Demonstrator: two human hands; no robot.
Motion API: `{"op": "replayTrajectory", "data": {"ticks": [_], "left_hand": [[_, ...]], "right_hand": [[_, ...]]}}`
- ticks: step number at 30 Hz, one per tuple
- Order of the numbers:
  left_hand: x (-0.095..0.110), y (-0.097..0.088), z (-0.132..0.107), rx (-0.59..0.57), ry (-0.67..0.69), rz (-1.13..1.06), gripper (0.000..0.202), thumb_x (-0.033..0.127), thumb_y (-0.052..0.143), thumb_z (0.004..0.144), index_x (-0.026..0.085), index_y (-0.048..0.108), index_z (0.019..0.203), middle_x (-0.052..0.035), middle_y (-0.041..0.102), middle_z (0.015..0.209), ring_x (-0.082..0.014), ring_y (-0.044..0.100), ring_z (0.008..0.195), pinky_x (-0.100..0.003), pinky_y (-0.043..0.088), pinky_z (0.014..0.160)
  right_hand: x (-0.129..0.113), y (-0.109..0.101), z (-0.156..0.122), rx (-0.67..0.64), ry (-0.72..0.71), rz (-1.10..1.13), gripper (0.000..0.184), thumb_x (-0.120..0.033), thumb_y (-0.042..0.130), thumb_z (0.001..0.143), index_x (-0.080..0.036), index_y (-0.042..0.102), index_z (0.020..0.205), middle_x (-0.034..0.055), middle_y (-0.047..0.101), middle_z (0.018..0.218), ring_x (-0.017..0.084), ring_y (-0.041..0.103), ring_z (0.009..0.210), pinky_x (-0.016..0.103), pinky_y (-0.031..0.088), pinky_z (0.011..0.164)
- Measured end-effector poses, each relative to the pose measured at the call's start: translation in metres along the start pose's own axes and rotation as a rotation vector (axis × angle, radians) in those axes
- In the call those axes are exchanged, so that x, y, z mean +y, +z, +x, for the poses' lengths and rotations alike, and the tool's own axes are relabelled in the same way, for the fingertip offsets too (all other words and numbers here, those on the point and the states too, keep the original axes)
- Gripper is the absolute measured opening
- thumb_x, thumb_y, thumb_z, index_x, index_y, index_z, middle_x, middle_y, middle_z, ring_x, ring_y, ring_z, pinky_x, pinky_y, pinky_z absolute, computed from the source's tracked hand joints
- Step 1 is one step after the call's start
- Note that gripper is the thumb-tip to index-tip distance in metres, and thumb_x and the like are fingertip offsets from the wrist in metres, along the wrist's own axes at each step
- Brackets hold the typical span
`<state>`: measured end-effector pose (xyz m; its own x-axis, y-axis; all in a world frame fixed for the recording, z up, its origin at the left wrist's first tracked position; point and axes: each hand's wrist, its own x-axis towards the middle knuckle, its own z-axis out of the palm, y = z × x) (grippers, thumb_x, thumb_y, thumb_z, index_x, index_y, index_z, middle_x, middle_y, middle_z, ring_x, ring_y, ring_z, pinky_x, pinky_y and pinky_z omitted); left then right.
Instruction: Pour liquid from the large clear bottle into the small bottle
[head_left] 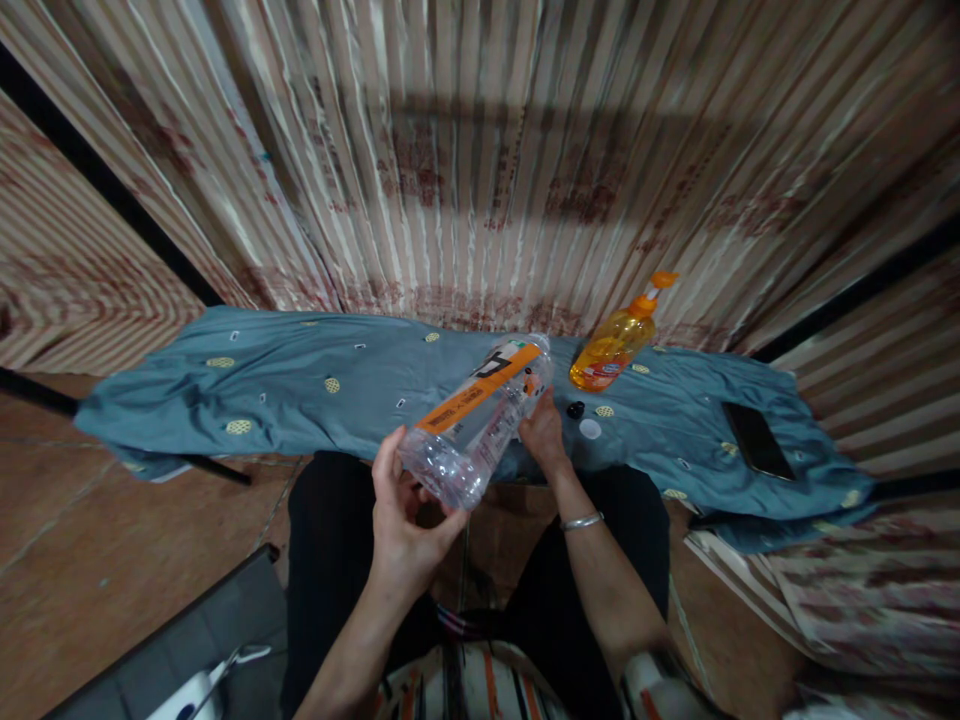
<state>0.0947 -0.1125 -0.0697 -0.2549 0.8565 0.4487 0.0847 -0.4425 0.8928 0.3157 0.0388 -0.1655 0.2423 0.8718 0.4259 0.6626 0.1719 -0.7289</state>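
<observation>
A clear plastic water bottle (474,425) with an orange label band lies tilted across my hands, above a teal cloth. My left hand (401,515) wraps around its lower end, fingers curled on the crumpled plastic. My right hand (542,432) holds the far part from below, near the label. Just beyond that hand, a small black cap (575,409) and a white round disc (590,428) lie on the cloth. An orange-yellow pump soap bottle (613,343) lies at the cloth's far edge. A silver bangle (582,521) circles my right wrist.
The teal cloth (150,405) has a small pineapple print and lies over a narrow surface. A black phone (758,441) rests on its right part. Striped corrugated sheeting rises behind, brown floor tiles lie below, and a grey object (199,640) sits at lower left.
</observation>
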Motion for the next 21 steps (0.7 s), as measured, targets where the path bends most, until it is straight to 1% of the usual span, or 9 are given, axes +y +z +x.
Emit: {"op": "replayTrajectory", "data": {"ticks": [4,6,9,11,14,18,21], "left_hand": [[0.0007,-0.0002,0.0000,-0.005,-0.008,0.000,0.103,0.045,0.101,0.076,0.030,0.044,0.160,-0.0129,0.066,0.142,-0.0236,0.079,0.101,-0.027,0.067,0.069],[0.0005,-0.0008,-0.0001,-0.011,-0.002,-0.002,0.102,0.043,0.101,0.077,0.031,0.044,0.161,-0.0120,0.067,0.140,-0.0235,0.079,0.101,-0.027,0.067,0.070],[-0.0003,-0.0015,-0.0002,-0.015,-0.004,-0.001,0.104,0.042,0.101,0.078,0.032,0.042,0.163,-0.0124,0.066,0.143,-0.0245,0.079,0.103,-0.028,0.067,0.072],[-0.0008,-0.0014,-0.0002,-0.011,-0.006,-0.001,0.106,0.043,0.101,0.077,0.032,0.041,0.163,-0.0131,0.065,0.145,-0.0251,0.079,0.105,-0.029,0.068,0.072],[-0.0010,-0.0005,-0.0001,0.000,-0.006,-0.004,0.104,0.044,0.101,0.076,0.031,0.043,0.162,-0.0139,0.064,0.147,-0.0240,0.079,0.103,-0.027,0.067,0.070],[-0.0001,0.0005,0.0003,0.005,-0.006,-0.009,0.103,0.044,0.101,0.076,0.030,0.044,0.161,-0.0146,0.065,0.146,-0.0241,0.079,0.102,-0.027,0.067,0.069],[0.0006,0.0002,0.0005,-0.001,-0.014,0.007,0.105,0.046,0.101,0.076,0.030,0.042,0.162,-0.0146,0.065,0.146,-0.0252,0.079,0.104,-0.027,0.067,0.069]], "right_hand": [[-0.0008,-0.0011,0.0003,-0.011,-0.006,0.009,0.081,-0.048,0.058,0.095,-0.003,0.042,0.161,0.0318,0.075,0.139,0.040,0.076,0.130,0.066,0.063,0.109],[-0.0011,-0.0010,0.0002,-0.011,-0.003,0.007,0.080,-0.048,0.058,0.096,-0.003,0.044,0.160,0.0322,0.075,0.138,0.040,0.075,0.131,0.067,0.063,0.109],[-0.0018,-0.0006,0.0000,-0.007,0.014,-0.006,0.082,-0.047,0.058,0.096,0.000,0.042,0.161,0.0338,0.074,0.138,0.040,0.075,0.132,0.066,0.062,0.110],[-0.0024,-0.0007,0.0000,-0.009,0.016,-0.014,0.084,-0.047,0.059,0.096,0.002,0.041,0.162,0.0342,0.075,0.137,0.040,0.075,0.132,0.064,0.063,0.110],[-0.0031,-0.0011,0.0001,-0.009,0.007,-0.014,0.082,-0.047,0.059,0.095,0.002,0.044,0.160,0.0344,0.075,0.136,0.040,0.076,0.130,0.061,0.064,0.109],[-0.0029,-0.0011,-0.0001,-0.001,0.002,-0.011,0.083,-0.047,0.058,0.096,0.003,0.044,0.160,0.0351,0.075,0.138,0.041,0.075,0.132,0.064,0.063,0.110],[-0.0028,-0.0010,-0.0002,0.001,0.010,-0.013,0.082,-0.044,0.060,0.095,0.001,0.042,0.161,0.0347,0.075,0.139,0.042,0.075,0.132,0.067,0.063,0.108]]}}
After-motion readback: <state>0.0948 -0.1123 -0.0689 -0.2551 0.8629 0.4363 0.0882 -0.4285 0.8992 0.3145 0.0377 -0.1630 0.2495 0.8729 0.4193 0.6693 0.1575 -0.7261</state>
